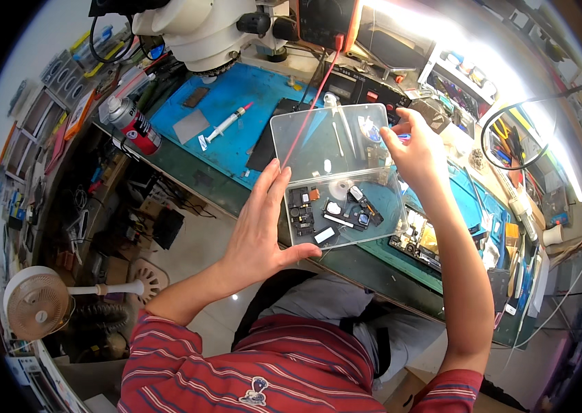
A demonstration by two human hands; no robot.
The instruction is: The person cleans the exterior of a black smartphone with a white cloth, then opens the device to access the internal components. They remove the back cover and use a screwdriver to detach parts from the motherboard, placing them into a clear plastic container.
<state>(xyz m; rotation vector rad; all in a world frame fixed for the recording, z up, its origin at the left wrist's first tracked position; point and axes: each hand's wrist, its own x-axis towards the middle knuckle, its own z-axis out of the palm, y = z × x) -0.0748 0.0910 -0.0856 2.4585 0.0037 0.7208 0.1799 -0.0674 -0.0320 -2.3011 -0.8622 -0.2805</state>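
A clear plastic box (401, 224) with its hinged lid (305, 141) raised is held above the front edge of the bench. My left hand (253, 224) grips its left side, thumb along the near corner and fingers along the lid's left edge. At the lid's right edge is my right hand (418, 148), its thumb against the rim and fingers bent. Inside the box lie several small black electronic parts (301, 210), a dark module with a white strip (339, 219) and a small black piece with a white label (324, 235).
A blue work mat (174, 103) carries a syringe (225, 125) and a spray can (133, 124) stands at its left. A microscope (201, 31) overhangs the back. Right of the box lies an opened device with exposed circuitry (418, 237). A small fan (36, 303) is at lower left.
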